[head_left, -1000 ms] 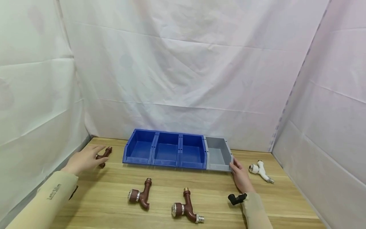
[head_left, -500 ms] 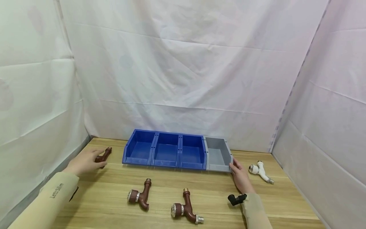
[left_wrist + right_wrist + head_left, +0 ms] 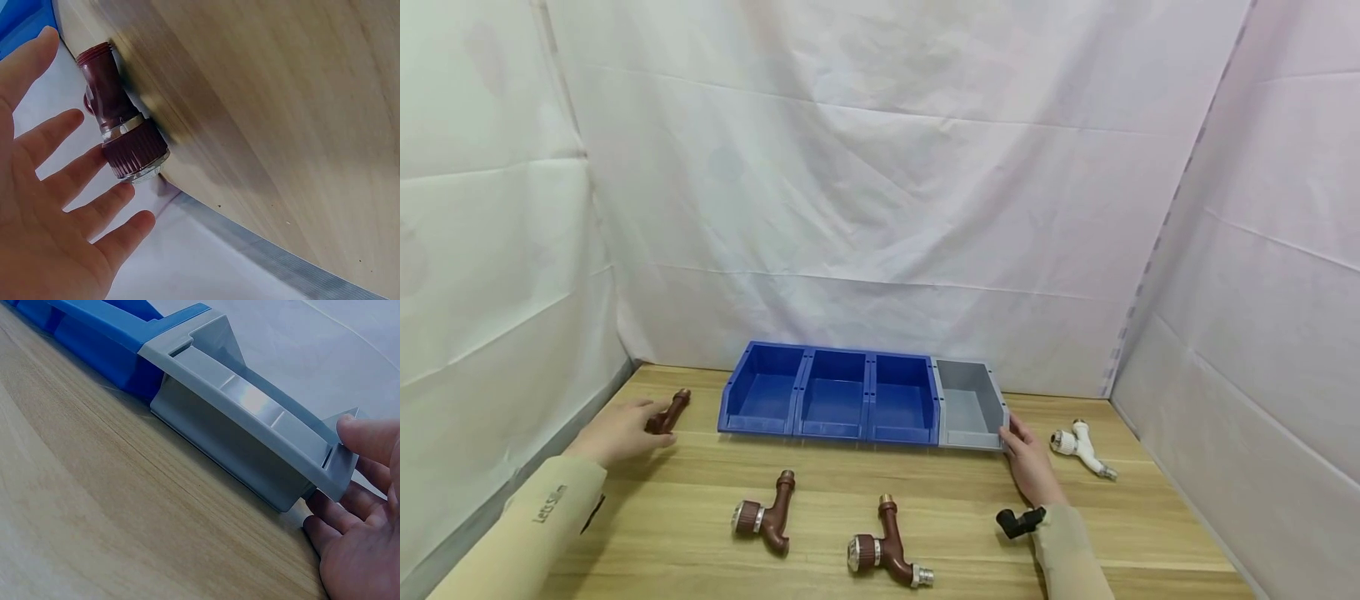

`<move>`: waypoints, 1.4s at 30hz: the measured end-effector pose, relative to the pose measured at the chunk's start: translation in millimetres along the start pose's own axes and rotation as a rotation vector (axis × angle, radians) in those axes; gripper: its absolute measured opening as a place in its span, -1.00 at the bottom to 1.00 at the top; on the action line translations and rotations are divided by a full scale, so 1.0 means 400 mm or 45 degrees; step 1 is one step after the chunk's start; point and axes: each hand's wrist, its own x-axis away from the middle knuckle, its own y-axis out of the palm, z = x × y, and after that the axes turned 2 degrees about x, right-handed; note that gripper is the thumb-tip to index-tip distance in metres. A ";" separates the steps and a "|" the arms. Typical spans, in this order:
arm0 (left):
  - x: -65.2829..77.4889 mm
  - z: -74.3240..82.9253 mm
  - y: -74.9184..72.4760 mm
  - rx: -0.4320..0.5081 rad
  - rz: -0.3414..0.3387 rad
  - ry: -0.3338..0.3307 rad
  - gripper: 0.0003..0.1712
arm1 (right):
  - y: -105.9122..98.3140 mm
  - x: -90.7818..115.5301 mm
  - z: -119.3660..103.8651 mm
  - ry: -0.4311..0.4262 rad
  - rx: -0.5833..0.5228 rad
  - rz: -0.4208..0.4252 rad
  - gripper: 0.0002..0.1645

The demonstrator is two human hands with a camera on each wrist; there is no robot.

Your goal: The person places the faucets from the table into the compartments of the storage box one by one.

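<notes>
My left hand (image 3: 619,432) reaches over a brown tap (image 3: 677,407) at the table's far left. In the left wrist view its fingers are spread, with fingertips right at the tap's ribbed knob (image 3: 135,149); the head view hides part of that tap behind the hand. A grey bin (image 3: 972,437) closes the right end of a row of blue bins (image 3: 835,427). My right hand (image 3: 1032,467) grips the grey bin's front right corner. In the right wrist view the thumb (image 3: 359,434) lies on its rim, and the other fingers curl in below against the side.
Two more brown taps lie toward the front, one with a plain spout (image 3: 775,521) and one with a metal spout end (image 3: 891,550). A white tap (image 3: 1082,450) lies right of my right hand. White cloth (image 3: 865,208) hangs behind and at both sides.
My left hand has come down closer around the far-left tap and drawn slightly left. My right hand stays on the grey bin's corner.
</notes>
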 end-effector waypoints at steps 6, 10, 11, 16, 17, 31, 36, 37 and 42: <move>-0.005 0.000 0.005 -0.018 -0.030 -0.022 -0.23 | -0.001 0.001 -0.002 0.004 -0.002 -0.004 -0.28; -0.005 -0.003 0.010 -0.034 -0.029 -0.032 -0.25 | -0.001 0.000 -0.002 0.010 -0.004 -0.008 -0.27; -0.005 -0.004 0.010 -0.038 -0.027 -0.035 -0.25 | 0.000 -0.001 -0.002 0.012 -0.004 -0.010 -0.27; -0.007 -0.008 0.010 -0.042 -0.027 -0.059 -0.26 | 0.002 -0.003 -0.004 0.013 0.010 -0.012 -0.26; -0.007 -0.008 0.010 -0.042 -0.029 -0.063 -0.25 | 0.003 -0.003 -0.004 0.012 0.009 -0.010 -0.26; -0.020 -0.019 0.015 -0.026 -0.059 -0.075 -0.18 | 0.004 -0.001 0.004 0.003 0.012 0.014 -0.29; -0.032 -0.026 0.015 -0.023 -0.095 -0.084 -0.11 | 0.003 0.000 0.002 0.012 0.010 0.031 -0.29; -0.034 -0.027 0.015 -0.021 -0.102 -0.084 -0.09 | 0.002 -0.001 0.002 0.015 0.008 0.037 -0.29; -0.038 -0.030 0.015 -0.002 -0.112 -0.072 -0.07 | 0.001 -0.003 0.001 0.026 0.002 0.044 -0.28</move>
